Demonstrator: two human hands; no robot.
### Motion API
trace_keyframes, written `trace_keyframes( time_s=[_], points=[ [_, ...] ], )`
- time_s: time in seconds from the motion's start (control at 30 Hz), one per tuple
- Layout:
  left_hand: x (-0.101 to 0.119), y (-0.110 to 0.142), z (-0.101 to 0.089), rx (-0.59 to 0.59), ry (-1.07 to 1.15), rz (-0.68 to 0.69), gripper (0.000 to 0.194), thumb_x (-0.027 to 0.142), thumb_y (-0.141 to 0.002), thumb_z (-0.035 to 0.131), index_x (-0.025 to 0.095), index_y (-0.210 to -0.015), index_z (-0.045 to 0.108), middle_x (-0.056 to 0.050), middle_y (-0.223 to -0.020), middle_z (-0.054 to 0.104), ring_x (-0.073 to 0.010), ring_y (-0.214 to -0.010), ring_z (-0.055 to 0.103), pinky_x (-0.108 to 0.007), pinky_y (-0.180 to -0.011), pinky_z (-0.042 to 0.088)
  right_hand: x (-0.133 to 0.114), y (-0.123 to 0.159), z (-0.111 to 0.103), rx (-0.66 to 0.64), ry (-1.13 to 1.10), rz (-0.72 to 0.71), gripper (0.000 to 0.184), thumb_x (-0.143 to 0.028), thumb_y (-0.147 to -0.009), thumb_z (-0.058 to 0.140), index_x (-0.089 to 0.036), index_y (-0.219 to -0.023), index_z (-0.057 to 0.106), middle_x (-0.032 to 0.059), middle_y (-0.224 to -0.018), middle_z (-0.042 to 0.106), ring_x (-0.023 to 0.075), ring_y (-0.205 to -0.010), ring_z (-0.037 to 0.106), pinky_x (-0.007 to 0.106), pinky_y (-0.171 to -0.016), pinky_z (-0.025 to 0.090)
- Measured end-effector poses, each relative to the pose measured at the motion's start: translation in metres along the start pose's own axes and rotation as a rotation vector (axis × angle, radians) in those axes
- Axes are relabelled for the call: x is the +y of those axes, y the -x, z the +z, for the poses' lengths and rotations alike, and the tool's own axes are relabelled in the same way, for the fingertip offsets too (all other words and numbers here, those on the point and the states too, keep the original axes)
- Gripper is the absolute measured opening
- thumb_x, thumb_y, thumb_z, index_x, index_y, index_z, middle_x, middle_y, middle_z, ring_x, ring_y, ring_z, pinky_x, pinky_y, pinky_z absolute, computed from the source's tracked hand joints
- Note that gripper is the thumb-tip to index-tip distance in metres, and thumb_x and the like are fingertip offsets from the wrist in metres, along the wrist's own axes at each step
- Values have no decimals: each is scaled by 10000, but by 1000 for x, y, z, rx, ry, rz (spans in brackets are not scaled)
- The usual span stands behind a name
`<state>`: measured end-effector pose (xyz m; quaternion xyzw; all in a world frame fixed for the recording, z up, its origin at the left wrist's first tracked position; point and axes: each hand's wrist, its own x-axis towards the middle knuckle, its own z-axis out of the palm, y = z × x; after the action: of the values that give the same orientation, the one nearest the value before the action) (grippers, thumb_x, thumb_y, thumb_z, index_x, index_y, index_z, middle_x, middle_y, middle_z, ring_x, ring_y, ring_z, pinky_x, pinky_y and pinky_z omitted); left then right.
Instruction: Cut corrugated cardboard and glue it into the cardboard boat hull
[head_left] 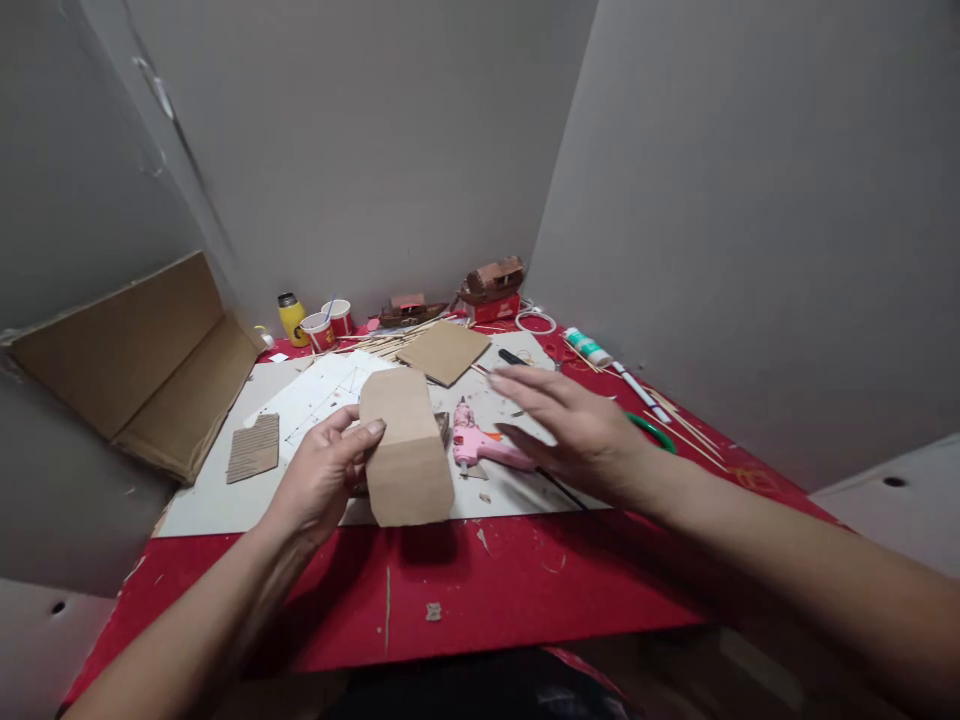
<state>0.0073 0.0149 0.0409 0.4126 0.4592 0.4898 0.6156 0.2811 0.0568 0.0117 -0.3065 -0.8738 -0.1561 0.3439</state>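
My left hand (330,462) grips a piece of brown cardboard (407,450) by its left edge, thumb on top. The piece has trimmed corners and a crease across its middle, and it is held up above the table. Fingers apart, my right hand (574,430) hovers to the right with nothing in it. Below and left of that hand lies a pink hot glue gun (472,440), its nozzle pointing away from me. A small dark item behind the cardboard is mostly hidden. Under these things is a pale board (202,510) on the red tabletop (525,590).
A corrugated cardboard scrap (253,450) and paper with drawn lines (330,390) lie left. Farther back are a square cardboard sheet (446,350), paper cups (319,332), a yellow bottle (291,318) and model boats (491,281). A folded cardboard box (165,370) leans left; thin sticks (694,430) lie right.
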Motion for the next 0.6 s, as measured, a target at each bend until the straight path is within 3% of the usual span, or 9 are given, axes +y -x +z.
trace_keyframes(
  time_s=[0.07, 0.13, 0.2, 0.27, 0.33, 0.43, 0.5, 0.6],
  points=[
    [0, -3, 11, -42, -18, -34, 392, 334, -675, 794, 164, -982, 621, 39, -648, 631, -72, -512, 524, -172, -486, 365, -8, -19, 12, 23, -31, -139, 440, -193, -912, 560, -179, -1341, 461, 200, -1344, 527, 268, -1188, 550, 416, -901, 518],
    [-1, -5, 17, -93, -34, -47, 431, 366, -680, 792, 164, -1020, 620, 9, -717, 668, -94, -580, 572, -188, -535, 403, -7, -32, 25, 8, -36, -263, 404, -186, -904, 557, -174, -1305, 506, 176, -1257, 603, 268, -1100, 590, 428, -858, 524],
    [-1, -8, 15, -131, -67, -55, 463, 391, -706, 775, 174, -1076, 601, -16, -796, 685, -115, -652, 606, -208, -582, 434, 0, -40, 37, -3, -63, -288, 351, -184, -901, 544, -160, -1251, 557, 155, -1153, 668, 246, -979, 627, 409, -796, 530],
    [-3, -8, 5, -107, -136, -42, 437, 433, -748, 734, 182, -1074, 588, -25, -820, 682, -123, -674, 610, -222, -596, 444, 9, -45, 47, -29, -157, -183, 278, -183, -906, 523, -159, -1165, 619, 132, -1050, 707, 217, -879, 642, 370, -742, 531],
    [-6, -7, -8, -16, -276, 43, 360, 474, -802, 663, 184, -1004, 595, -31, -825, 677, -130, -694, 605, -240, -621, 451, 19, -49, 54, -70, -335, 31, 214, -220, -911, 519, -175, -1055, 672, 95, -927, 728, 198, -814, 648, 343, -711, 529],
    [-15, -3, -21, 49, -700, 239, 274, 451, -861, 586, 187, -927, 619, -45, -835, 675, -166, -749, 593, -303, -700, 459, 33, -53, 63, -110, -687, 367, 209, -348, -876, 579, -184, -933, 694, 47, -778, 714, 193, -748, 646, 340, -680, 538],
    [-26, -2, -21, -37, -1053, 336, 244, 397, -847, 606, 186, -966, 633, -70, -871, 680, -215, -792, 591, -364, -728, 452, 38, -55, 67, -148, -892, 508, 244, -404, -818, 642, -168, -861, 688, 34, -712, 692, 185, -681, 631, 335, -630, 536],
    [-41, -6, -18, -215, -1480, 479, 144, 253, -838, 588, 166, -938, 644, -98, -859, 684, -266, -802, 585, -419, -722, 427, 39, -59, 73, -198, -1092, 603, 257, -401, -747, 717, -154, -805, 673, 24, -686, 678, 160, -620, 608, 312, -592, 524]
  ],
)
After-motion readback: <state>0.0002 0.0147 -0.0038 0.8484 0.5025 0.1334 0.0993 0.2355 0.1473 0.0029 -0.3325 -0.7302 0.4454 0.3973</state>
